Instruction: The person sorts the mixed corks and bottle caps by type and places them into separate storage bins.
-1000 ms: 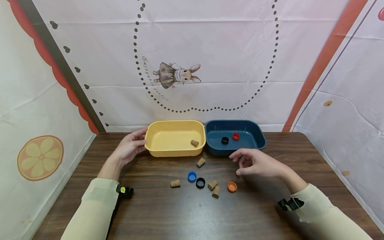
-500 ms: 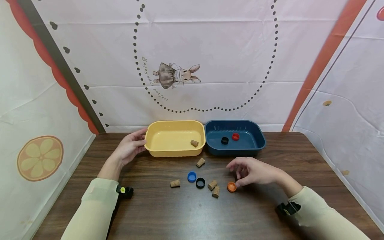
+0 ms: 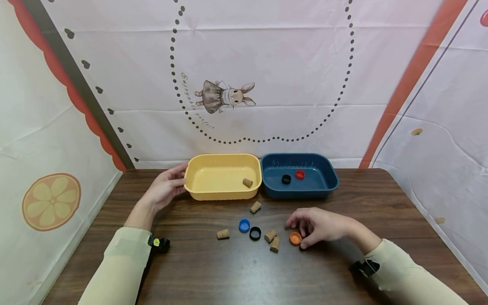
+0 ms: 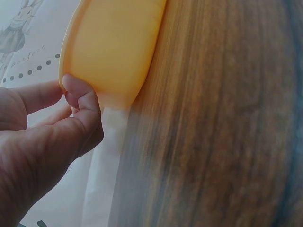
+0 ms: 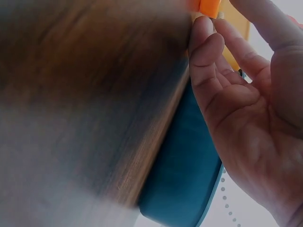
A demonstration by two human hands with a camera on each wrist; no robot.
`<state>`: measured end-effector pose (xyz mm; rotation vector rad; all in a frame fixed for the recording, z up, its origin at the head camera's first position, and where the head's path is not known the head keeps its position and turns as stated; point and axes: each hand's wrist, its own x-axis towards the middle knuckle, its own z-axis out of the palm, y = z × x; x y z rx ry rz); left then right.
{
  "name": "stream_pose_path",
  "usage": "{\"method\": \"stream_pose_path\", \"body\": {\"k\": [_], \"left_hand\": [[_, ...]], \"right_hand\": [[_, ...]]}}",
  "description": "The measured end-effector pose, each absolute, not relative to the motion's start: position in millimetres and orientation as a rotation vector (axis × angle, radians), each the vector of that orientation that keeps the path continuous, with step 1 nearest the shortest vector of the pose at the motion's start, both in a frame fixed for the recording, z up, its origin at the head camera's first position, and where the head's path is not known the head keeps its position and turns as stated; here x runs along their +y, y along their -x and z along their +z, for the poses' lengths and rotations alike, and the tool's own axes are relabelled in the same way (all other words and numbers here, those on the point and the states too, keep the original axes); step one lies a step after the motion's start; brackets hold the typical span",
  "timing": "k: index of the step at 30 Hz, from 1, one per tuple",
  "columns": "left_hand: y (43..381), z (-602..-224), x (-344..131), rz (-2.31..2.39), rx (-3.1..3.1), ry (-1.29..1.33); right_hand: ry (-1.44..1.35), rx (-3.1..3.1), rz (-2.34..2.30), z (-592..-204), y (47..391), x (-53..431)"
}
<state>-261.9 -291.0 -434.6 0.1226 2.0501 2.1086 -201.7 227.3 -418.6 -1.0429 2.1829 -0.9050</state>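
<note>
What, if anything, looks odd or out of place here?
The rabbit print on the backdrop lies sideways, head to the right, odd for a standing figure. Otherwise nothing stands out: corks and caps lie loose on the table, but the yellow tray and blue tray stand upright, with no visible damage.

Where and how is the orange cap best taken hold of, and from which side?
Probably pinch the orange cap by opposite sides of its round outer wall, coming from above and the right: it lies flat, hollow side up, and the nearest cork is on its left.
</note>
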Motion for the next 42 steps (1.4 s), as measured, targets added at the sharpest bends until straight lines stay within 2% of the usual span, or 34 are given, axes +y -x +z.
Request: {"method": "stream_pose_path", "body": {"k": [31, 42], "left_hand": [[259.2, -432.2, -290.6, 2.084, 2.081, -0.106], [259.4, -432.3, -291.2, 2.073, 2.091, -0.108]], "right_hand": [[1.073, 2.243, -0.885, -420.3, 193.8, 223.3], [1.011, 2.327, -0.874, -405.6, 195.3, 229.5]]}}
